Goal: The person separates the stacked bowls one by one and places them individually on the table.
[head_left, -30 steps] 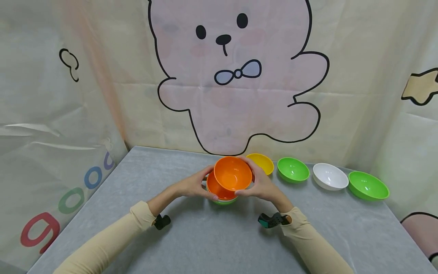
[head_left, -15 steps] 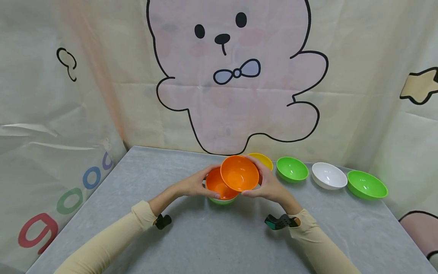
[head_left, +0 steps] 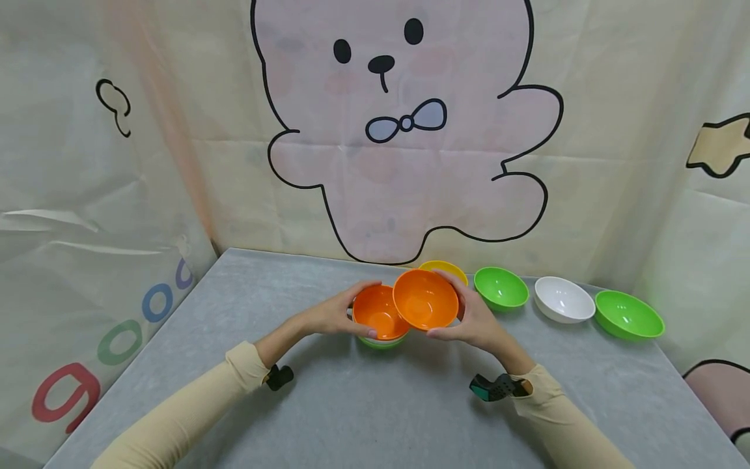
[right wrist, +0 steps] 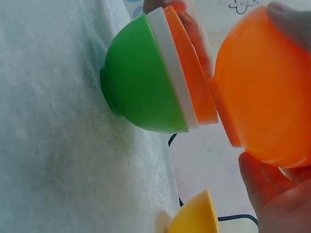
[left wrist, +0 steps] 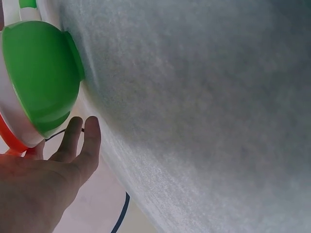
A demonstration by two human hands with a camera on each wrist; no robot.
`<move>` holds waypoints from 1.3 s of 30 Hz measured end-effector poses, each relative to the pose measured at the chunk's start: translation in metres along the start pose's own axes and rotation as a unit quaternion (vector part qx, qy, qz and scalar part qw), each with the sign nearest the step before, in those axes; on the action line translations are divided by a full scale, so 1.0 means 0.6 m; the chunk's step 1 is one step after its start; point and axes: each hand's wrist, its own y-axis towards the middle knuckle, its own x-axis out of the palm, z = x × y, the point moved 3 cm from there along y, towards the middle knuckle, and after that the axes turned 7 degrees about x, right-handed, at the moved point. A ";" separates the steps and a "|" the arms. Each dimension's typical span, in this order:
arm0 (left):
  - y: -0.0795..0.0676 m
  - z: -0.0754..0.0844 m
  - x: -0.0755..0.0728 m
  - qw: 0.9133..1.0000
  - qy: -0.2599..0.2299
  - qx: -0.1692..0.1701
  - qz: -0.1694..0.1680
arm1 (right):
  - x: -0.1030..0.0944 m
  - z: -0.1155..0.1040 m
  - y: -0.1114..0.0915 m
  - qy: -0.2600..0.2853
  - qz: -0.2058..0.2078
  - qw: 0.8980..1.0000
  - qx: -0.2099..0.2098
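My right hand [head_left: 480,322] grips an orange bowl [head_left: 426,303] by its side, thumb in front and fingers behind. That bowl is raised and overlaps the right part of a nested stack in the head view. On top of the stack sits a second orange bowl [head_left: 374,309], over a white bowl [right wrist: 170,65] and a green bowl [right wrist: 141,80]. My left hand [head_left: 331,316] holds the stack's orange bowl at its left rim between thumb and fingers. Two of its fingertips [left wrist: 91,124] stick out past the green bowl in the left wrist view.
Along the back right stand a yellow bowl [head_left: 443,266], partly hidden, a green bowl [head_left: 500,288], a white bowl [head_left: 564,299] and a larger green bowl [head_left: 629,315]. A grey cloth [head_left: 375,404] covers the table. Behind it hangs a printed curtain [head_left: 222,195].
My right hand has moved to the right with its orange bowl, showing more of the stack's orange bowl. The left hand has stayed almost still at the stack.
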 end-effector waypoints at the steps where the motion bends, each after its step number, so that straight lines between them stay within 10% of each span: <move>1: 0.000 0.000 0.000 1.000 0.002 -0.001 -0.001 | -0.002 0.002 -0.003 -0.002 0.007 1.000 0.004; 39: 0.001 0.000 -0.001 1.000 0.023 -0.009 -0.003 | -0.109 0.004 -0.112 -0.096 0.114 0.987 0.060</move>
